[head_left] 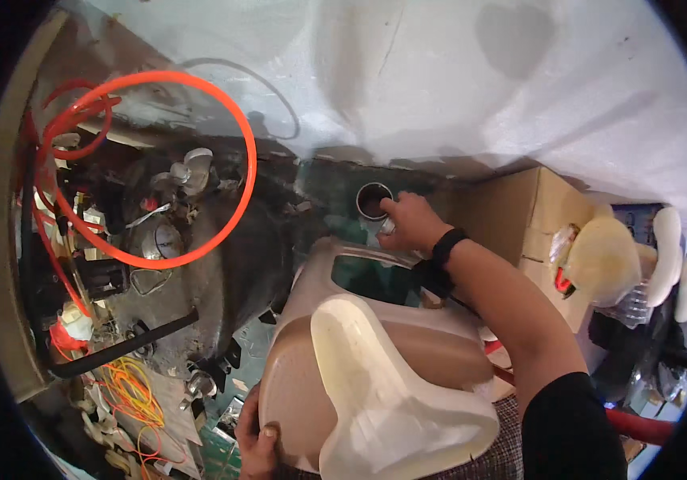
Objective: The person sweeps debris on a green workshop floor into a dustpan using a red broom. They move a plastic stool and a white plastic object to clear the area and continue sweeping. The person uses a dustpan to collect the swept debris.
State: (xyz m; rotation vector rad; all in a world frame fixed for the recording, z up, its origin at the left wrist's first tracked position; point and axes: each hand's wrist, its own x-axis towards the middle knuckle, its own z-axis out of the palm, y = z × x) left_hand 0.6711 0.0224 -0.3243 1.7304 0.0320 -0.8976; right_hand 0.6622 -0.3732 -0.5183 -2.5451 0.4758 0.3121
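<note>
The open tin (pixel 366 196) was beyond the narrow nose of the white saddle shell (pixel 371 400), over the green floor (pixel 371 276), with your right hand (pixel 417 222) at its rim. Your thumb and fingertips were curled in close there, but I could not tell whether they were clamped on the rim or on something dipped inside. The shell lay on what looked like a beige moulded stool (pixel 303 360), its nose pointing towards the tin. To the left of the shell's broad rear, your left hand (pixel 257 448) lay against the stool's edge; I could not tell whether its partly hidden fingers gripped it. You seemed to be at the step of reaching the tin or drawing from it. The next move appeared to call for a sure hold, the tin kept level, and the stool steadied so the shell would not slide. Farther out, a cardboard box (pixel 491 212) stood right of the shell's nose; to its left, an orange hose (pixel 253 160) looped above a dark tank (pixel 255 248).
</note>
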